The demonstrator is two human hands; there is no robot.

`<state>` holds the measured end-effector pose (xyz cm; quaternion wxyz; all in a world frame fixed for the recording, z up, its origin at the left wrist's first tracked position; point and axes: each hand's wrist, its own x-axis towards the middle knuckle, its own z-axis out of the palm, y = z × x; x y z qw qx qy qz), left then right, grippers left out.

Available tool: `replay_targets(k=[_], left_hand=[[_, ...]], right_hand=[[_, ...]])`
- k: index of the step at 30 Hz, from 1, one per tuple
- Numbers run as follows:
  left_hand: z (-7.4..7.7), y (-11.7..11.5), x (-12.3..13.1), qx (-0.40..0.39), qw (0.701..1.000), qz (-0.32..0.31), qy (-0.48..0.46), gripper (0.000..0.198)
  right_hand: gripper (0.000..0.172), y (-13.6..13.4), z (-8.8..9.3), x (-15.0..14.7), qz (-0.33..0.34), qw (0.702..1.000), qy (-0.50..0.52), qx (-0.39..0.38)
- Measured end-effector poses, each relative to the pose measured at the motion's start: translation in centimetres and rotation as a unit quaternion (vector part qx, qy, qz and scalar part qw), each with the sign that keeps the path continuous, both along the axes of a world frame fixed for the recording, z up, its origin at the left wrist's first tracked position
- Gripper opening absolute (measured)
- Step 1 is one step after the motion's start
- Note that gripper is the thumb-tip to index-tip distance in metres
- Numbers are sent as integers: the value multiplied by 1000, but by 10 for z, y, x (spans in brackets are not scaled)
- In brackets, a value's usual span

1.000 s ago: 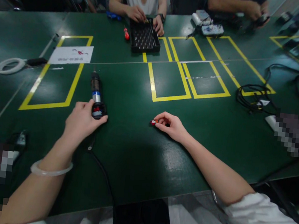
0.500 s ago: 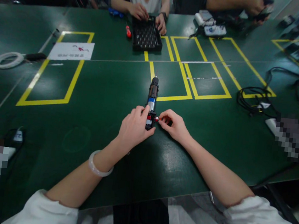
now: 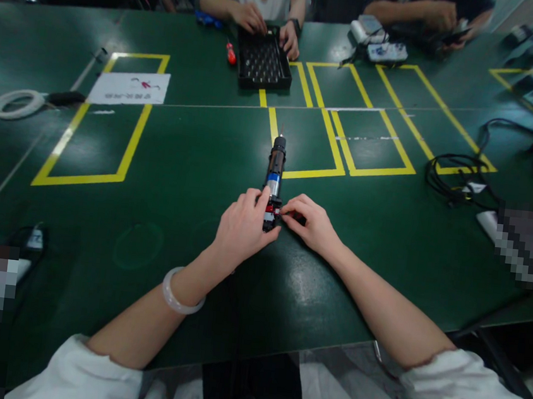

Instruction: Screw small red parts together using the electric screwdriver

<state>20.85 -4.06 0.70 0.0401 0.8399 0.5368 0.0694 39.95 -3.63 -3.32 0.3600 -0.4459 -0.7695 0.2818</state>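
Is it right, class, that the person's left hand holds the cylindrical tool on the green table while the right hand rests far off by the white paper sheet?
Not quite. In the head view, the right hand is at the cylindrical tool beside the left hand, pinching a small red part against its base; the white paper sheet lies far left.

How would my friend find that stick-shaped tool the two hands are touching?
Look at the green table with yellow tape boxes. Near the middle box's lower left corner lies the black tool, with the left hand and right hand at its near end. Only it has a silver-blue band and red bits.
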Motion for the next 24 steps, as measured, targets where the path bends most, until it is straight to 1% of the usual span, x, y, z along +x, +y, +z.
replay_targets(k=[3,6,10,14,16,19,24], left_hand=[[1,-1,1,7,1000,4,15,74],[2,-3,3,10,1000,6,27,74],[2,-2,7,17,999,14,32,76],[2,2,7,28,998,37,44,71],[2,4,4,32,997,46,55,68],[1,6,-6,28,996,43,66,64],[2,5,-28,34,995,29,86,64]], right_hand=[[12,-1,2,-1,1,1000,-1,4],[15,-1,4,-2,-12,1000,0,10],[20,-2,4,-1,-29,999,26,2],[21,-5,8,-2,-8,999,46,-11],[23,-7,9,-4,28,998,46,-23],[29,-9,10,-7,74,995,47,-42],[31,-8,8,-5,70,996,48,-41]])
